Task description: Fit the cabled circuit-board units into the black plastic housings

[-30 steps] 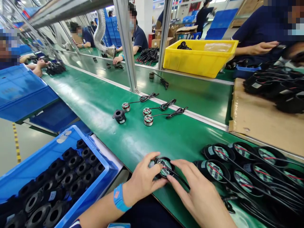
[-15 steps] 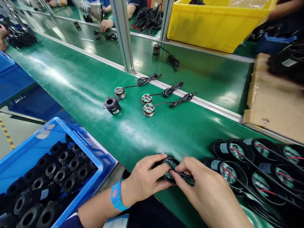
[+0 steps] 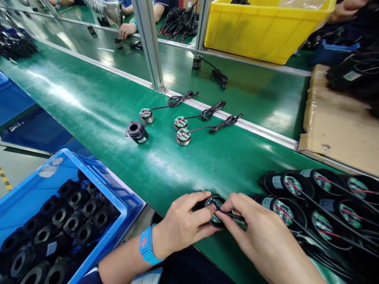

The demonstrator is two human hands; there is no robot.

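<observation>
My left hand point(image 3: 188, 221), with a blue wristband, is closed round a black round housing point(image 3: 215, 198) at the bench's near edge. A green circuit board shows inside the housing, partly covered by my fingers. My right hand point(image 3: 247, 221) pinches the black cable point(image 3: 233, 215) where it leaves the board. Farther off stand several small motors with green boards, one of them a motor point(image 3: 183, 137) with its cable bundled behind it. Left of them a black housing point(image 3: 136, 131) sits on the green bench, its hole facing up.
At lower left a blue crate point(image 3: 126, 209) holds many black housings. Several housings with boards and cables point(image 3: 286, 213) lie to my right. A yellow bin point(image 3: 251, 33), a cardboard sheet point(image 3: 334, 130) and a metal post point(image 3: 149, 47) stand beyond; a co-worker's hand point(image 3: 128, 30) rests across the line.
My right hand has gone from open fingers beside the housing to a pinch on the cable. My left hand keeps holding the housing. The view has tilted downward.
</observation>
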